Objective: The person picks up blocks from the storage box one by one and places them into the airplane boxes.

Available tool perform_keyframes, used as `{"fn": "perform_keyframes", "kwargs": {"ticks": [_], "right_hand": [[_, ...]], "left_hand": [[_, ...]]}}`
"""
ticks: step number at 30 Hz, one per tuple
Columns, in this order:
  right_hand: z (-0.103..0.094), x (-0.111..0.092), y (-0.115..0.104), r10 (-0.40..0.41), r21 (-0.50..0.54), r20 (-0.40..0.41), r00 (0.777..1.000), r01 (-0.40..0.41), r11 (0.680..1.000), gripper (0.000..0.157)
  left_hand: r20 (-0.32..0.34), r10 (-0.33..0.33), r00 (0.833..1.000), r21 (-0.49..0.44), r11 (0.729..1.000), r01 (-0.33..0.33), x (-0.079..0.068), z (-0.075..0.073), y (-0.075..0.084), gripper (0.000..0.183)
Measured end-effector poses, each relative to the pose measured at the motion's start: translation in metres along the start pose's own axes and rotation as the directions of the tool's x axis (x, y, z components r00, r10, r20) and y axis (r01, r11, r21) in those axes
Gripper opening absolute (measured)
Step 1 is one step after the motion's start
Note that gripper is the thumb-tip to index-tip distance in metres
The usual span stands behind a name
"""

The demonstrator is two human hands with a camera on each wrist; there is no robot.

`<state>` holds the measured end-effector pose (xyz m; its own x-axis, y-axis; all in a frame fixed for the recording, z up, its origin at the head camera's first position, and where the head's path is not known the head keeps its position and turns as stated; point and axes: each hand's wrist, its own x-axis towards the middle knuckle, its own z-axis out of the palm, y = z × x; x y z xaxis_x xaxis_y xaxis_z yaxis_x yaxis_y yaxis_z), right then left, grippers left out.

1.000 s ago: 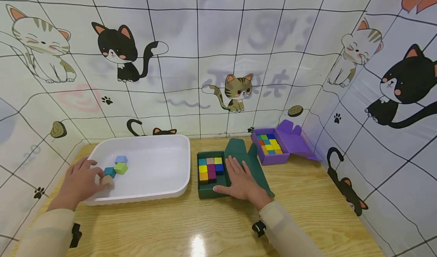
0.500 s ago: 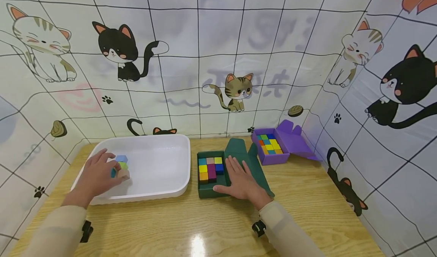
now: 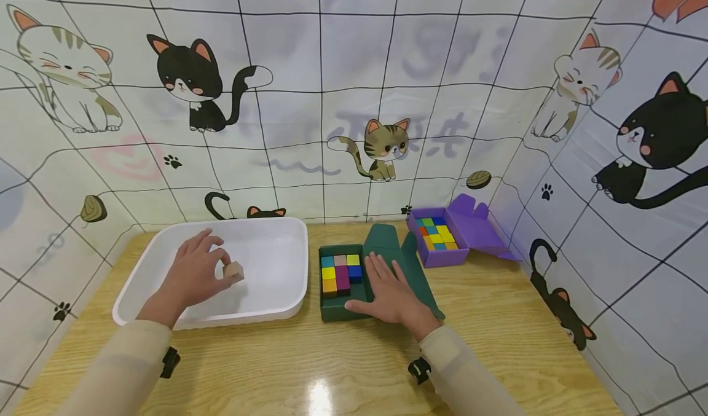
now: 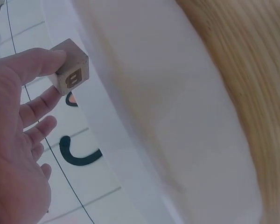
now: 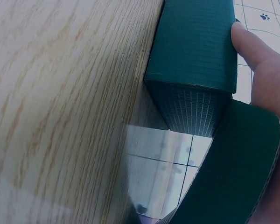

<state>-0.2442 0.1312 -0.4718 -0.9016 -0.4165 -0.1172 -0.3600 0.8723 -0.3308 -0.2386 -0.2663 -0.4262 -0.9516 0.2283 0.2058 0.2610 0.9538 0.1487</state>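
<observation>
My left hand (image 3: 190,274) pinches a pale wooden cube block (image 3: 235,272) between thumb and finger, above the white tray (image 3: 276,262). A brown B shows on one face of the block (image 4: 74,70) in the left wrist view; the other fingers are loosely bent. My right hand (image 3: 391,293) lies with straight fingers on the opened lid and edge of the green cardboard box (image 3: 344,313). Its thumb reaches along the box's near side. Coloured blocks (image 3: 342,276) fill the left part of that box, beside a bare strip.
Behind and to the right stands a purple box (image 3: 447,258), its lid (image 3: 481,231) folded back, packed with coloured blocks (image 3: 437,234). A wooden table (image 3: 265,367) bears everything. A cat-print curtain (image 3: 293,115) encloses the back and sides.
My left hand has carried the wooden block rightward across the tray. The blue, green and teal blocks there are now hidden behind that hand. My right hand stays in place.
</observation>
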Motion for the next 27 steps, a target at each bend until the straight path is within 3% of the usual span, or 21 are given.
{"fn": "perform_keyframes", "kwargs": {"ticks": [9,27], "right_hand": [[-0.001,0.000,-0.001,0.005,-0.005,0.003,1.000,-0.005,1.000,0.110],[-0.001,-0.001,-0.002,-0.003,-0.005,-0.007,1.000,0.003,1.000,0.109]], "left_hand": [[0.033,0.031,0.999,-0.038,0.999,-0.030,0.023,0.001,0.032,0.028],[0.009,0.131,0.991,-0.118,0.985,-0.129,0.052,0.016,0.094,0.035]]}}
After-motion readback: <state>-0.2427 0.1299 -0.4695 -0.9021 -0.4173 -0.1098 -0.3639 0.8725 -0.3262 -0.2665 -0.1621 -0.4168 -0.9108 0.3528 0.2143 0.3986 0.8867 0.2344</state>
